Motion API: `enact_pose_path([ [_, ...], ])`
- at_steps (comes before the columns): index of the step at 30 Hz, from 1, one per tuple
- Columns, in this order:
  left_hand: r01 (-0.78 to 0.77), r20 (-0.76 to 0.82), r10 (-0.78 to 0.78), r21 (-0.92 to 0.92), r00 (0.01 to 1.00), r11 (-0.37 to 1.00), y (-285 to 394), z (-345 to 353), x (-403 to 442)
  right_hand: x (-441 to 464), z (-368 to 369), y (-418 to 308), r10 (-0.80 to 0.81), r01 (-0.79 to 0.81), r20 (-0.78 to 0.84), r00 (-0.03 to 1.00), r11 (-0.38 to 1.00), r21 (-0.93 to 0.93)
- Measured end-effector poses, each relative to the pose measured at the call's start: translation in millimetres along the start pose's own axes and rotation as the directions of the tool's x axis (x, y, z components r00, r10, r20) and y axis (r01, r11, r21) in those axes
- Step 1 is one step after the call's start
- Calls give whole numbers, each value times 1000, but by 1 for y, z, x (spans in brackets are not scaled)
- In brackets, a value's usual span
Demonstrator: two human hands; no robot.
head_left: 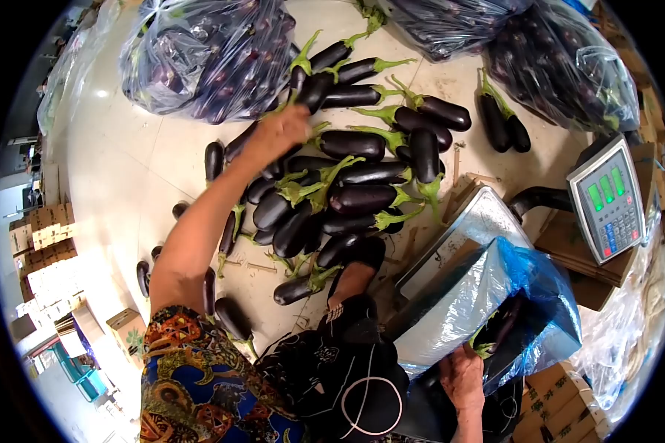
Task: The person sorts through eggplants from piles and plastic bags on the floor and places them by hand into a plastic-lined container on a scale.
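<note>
My left hand reaches over the loose pile on the floor. Its fingers close on the end of a dark eggplant, slightly blurred. Around and below it lie many glossy eggplants with green stems. At the lower right, my right hand is closed at the green stem of an eggplant. That eggplant lies in the mouth of a box lined with a blue plastic bag. The fingertips of this hand are partly hidden by the stem and the bag's edge.
Clear plastic bags full of eggplants stand at the back left and back right. A scale platform is beside the box, with its lit display at right. Two eggplants lie apart. Stacked cartons are at lower right.
</note>
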State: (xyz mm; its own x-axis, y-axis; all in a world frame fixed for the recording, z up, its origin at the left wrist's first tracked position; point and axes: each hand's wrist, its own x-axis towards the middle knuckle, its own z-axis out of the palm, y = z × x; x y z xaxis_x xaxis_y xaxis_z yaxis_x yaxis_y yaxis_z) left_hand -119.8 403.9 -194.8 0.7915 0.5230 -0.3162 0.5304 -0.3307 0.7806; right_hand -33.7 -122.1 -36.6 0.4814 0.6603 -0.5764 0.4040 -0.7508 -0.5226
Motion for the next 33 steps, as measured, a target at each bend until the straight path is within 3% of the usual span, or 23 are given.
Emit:
enact_pose_path([
  [1,47,140,-37,-68,989,997,5,7,-29,-1,1,1,7,-7,7,1000,1000,-6],
  [3,104,211,-81,-97,974,990,-31,30,-74,-1,3,3,-37,37,-10,999,999,-20],
  [5,-199,179,151,293,972,935,-42,35,-113,-1,4,2,-61,60,-20,998,997,-39],
  [6,-176,151,129,354,980,919,-47,35,-122,-1,6,3,-58,58,-21,998,998,-28],
  [10,41,-186,14,287,982,957,-68,14,-130,-5,4,6,-28,28,4,1000,1000,3],
  [13,124,-360,-69,132,930,983,-90,-9,-129,-4,5,4,-44,46,-31,999,998,45],
  [15,154,-384,-33,288,923,945,-104,-24,-120,-4,6,6,-39,42,-38,999,997,58],
  [16,48,-390,102,357,915,933,-98,-29,-119,-4,8,9,-20,22,-27,999,998,54],
  [19,177,-389,-22,365,921,914,-74,-44,-112,-2,6,6,-43,45,-50,998,997,56],
  [22,141,-424,75,455,902,879,-98,-55,-103,1,6,1,-98,104,-123,987,994,42],
  [25,167,-409,22,422,912,891,-103,-66,-89,1,8,3,-117,122,-154,981,992,22],
  [26,276,-402,-105,395,909,876,-94,-70,-81,2,8,4,-111,116,-143,983,993,23],
  [29,65,-366,-40,57,930,996,-70,-80,-51,1,8,4,-86,86,-126,988,996,-7],
  [31,64,-355,-43,48,934,997,-40,-79,-34,2,8,3,-94,91,-134,987,995,-33],
  [32,166,-392,-107,120,913,979,-28,-78,-26,3,9,3,-109,105,-141,984,994,-41],
  [33,116,-388,-164,-144,907,983,-23,-73,-25,3,9,4,-123,117,-148,981,992,-50],
])
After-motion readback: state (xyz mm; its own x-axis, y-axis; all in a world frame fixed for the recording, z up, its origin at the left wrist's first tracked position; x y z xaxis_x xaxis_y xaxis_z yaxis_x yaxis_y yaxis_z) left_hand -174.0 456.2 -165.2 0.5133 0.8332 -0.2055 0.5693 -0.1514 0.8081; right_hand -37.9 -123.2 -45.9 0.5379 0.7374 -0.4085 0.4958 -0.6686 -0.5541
